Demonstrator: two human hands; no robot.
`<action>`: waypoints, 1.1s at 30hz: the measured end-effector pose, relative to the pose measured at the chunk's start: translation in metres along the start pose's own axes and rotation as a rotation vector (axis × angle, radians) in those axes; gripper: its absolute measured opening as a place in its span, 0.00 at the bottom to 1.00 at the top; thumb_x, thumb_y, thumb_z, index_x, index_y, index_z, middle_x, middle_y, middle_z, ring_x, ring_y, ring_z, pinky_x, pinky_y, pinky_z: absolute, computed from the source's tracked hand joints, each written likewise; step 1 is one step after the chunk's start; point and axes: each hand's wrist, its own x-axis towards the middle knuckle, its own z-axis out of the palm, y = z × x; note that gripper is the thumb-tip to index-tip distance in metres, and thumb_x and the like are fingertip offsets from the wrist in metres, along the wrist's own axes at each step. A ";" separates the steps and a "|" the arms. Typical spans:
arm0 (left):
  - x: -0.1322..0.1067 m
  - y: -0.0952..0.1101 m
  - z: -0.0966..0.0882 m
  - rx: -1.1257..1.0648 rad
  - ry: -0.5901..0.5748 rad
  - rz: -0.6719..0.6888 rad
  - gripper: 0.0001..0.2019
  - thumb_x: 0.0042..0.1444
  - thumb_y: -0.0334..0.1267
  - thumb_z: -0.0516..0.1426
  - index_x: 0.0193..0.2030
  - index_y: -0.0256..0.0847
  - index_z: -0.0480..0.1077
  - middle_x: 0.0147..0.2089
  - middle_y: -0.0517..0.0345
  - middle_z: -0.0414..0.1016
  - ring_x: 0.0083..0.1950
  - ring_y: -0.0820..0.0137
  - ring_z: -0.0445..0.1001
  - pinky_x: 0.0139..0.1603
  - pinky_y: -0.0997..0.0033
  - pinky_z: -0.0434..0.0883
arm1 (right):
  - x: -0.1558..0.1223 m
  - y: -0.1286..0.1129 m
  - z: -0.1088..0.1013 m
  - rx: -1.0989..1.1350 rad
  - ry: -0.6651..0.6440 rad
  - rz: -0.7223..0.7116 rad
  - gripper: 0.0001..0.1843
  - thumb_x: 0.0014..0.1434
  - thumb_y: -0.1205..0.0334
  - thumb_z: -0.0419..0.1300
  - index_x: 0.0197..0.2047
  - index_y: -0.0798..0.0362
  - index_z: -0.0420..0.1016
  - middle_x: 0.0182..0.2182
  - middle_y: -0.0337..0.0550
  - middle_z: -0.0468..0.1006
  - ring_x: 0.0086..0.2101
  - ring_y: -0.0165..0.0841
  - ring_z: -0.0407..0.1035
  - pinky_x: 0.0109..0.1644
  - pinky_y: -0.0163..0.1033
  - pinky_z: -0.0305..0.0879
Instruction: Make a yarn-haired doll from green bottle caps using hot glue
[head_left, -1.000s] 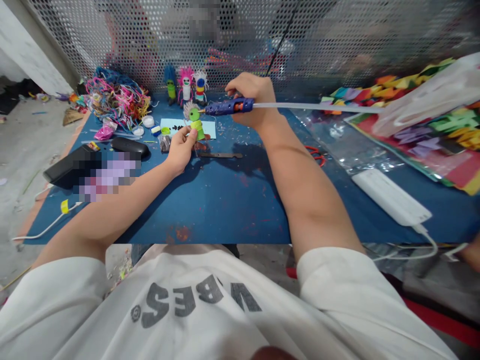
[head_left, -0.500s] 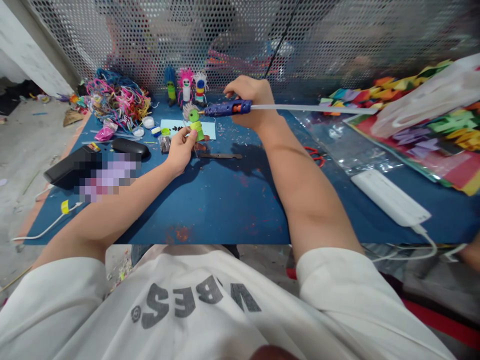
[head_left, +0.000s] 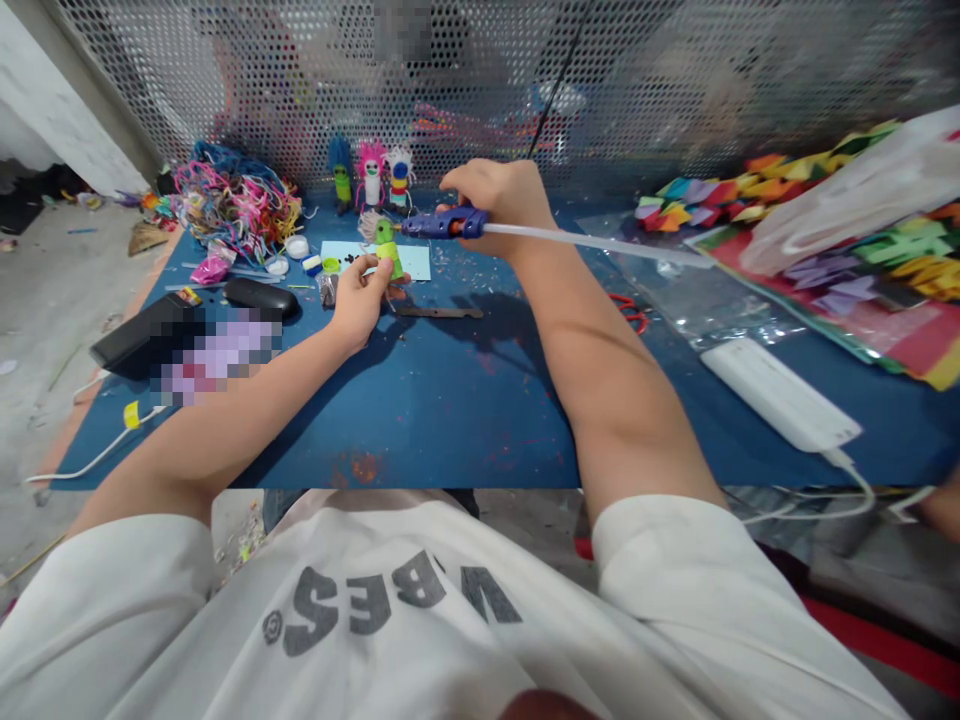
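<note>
My left hand (head_left: 358, 300) pinches a small green figure (head_left: 388, 248) made of bottle caps, with a tuft of pale hair, held upright over the blue table (head_left: 450, 400). My right hand (head_left: 501, 205) grips a blue glue gun (head_left: 444, 223) with its nozzle at the figure's head. A long clear glue stick (head_left: 592, 241) juts from the gun's back toward the right. Under the figure lies a pale blue card (head_left: 416, 261).
Three finished figures (head_left: 371, 175) stand at the back by the perforated metal screen (head_left: 675, 80). A tangle of coloured strips (head_left: 232, 205) lies back left, with bottle caps (head_left: 296, 245) and a black case (head_left: 261, 294). Coloured foam sheets (head_left: 862, 270) and a white power strip (head_left: 780, 395) sit right.
The glue gun has tilted and shifted slightly left and down, its stick now sloping to the right. My left hand has turned the figure a little.
</note>
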 end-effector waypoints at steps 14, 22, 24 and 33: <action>0.000 0.009 0.003 0.015 0.066 -0.037 0.23 0.65 0.58 0.73 0.44 0.44 0.70 0.40 0.57 0.87 0.31 0.74 0.83 0.34 0.75 0.76 | -0.001 -0.011 -0.019 0.016 -0.043 0.017 0.24 0.80 0.53 0.53 0.68 0.53 0.80 0.60 0.54 0.86 0.57 0.50 0.81 0.56 0.51 0.72; -0.004 0.008 0.003 -0.070 0.048 -0.045 0.23 0.65 0.61 0.71 0.44 0.45 0.72 0.40 0.57 0.86 0.36 0.70 0.86 0.40 0.71 0.81 | 0.001 0.006 -0.007 0.198 0.261 0.243 0.16 0.70 0.65 0.62 0.59 0.51 0.80 0.52 0.50 0.87 0.48 0.39 0.80 0.58 0.43 0.74; -0.003 0.014 0.004 -0.115 0.046 -0.068 0.22 0.67 0.61 0.70 0.46 0.45 0.73 0.40 0.56 0.86 0.34 0.70 0.85 0.44 0.69 0.82 | 0.000 0.015 -0.002 0.158 0.267 0.362 0.14 0.74 0.65 0.59 0.59 0.50 0.80 0.54 0.51 0.87 0.51 0.39 0.80 0.58 0.43 0.73; -0.060 0.168 0.024 -0.471 0.292 -0.286 0.26 0.83 0.59 0.47 0.42 0.45 0.73 0.39 0.54 0.80 0.43 0.64 0.83 0.44 0.66 0.80 | -0.018 0.037 0.029 -0.053 -0.104 0.612 0.21 0.67 0.72 0.69 0.62 0.62 0.83 0.51 0.69 0.87 0.52 0.45 0.80 0.56 0.51 0.61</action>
